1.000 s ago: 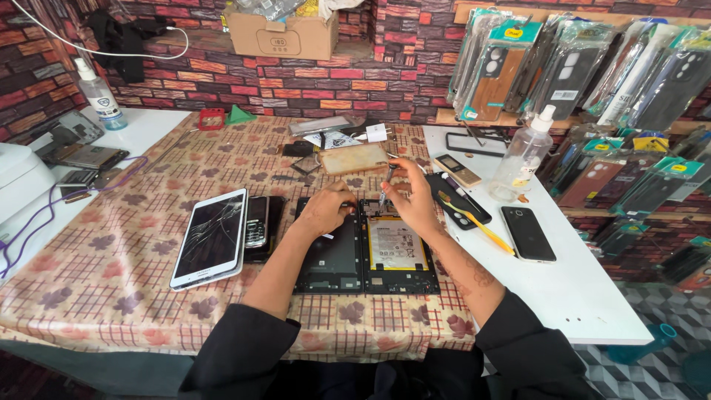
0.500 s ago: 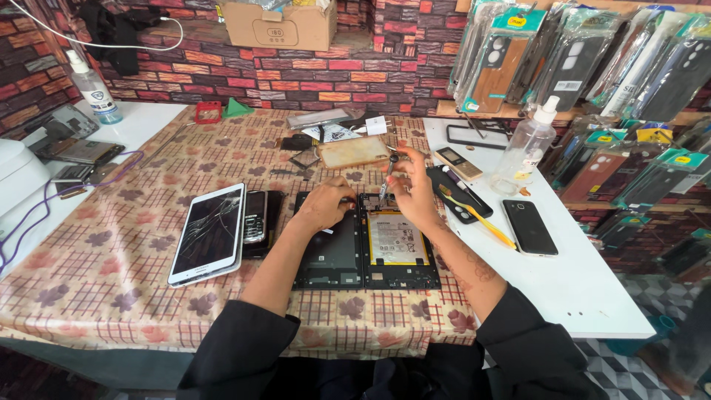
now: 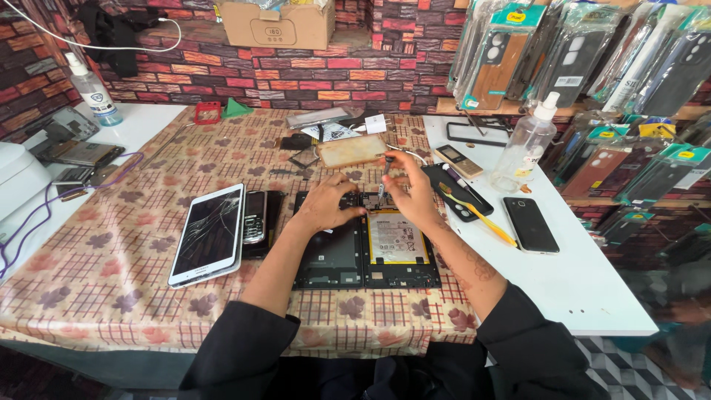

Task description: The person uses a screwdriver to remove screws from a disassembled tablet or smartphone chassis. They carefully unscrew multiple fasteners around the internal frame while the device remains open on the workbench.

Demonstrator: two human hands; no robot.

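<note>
Landmark: one opened tablet (image 3: pixel 366 248), table centre. Left of it: one cracked white tablet (image 3: pixel 209 233), one dark keypad phone (image 3: pixel 255 217). Left hand (image 3: pixel 326 204) rests on its top edge, fingers curled, nothing clamped. Right hand (image 3: pixel 409 191) pinches one screwdriver (image 3: pixel 384 176) upright over its top. Right of it: one black phone (image 3: pixel 530 224), one clear bottle (image 3: pixel 524 152).

Hidden: top edge of opened tablet (image 3: pixel 366 248) under both hands | Screwdriver (image 3: pixel 384 176) tip: too small to tell | White device (image 3: pixel 18 181): cut off at left edge
</note>
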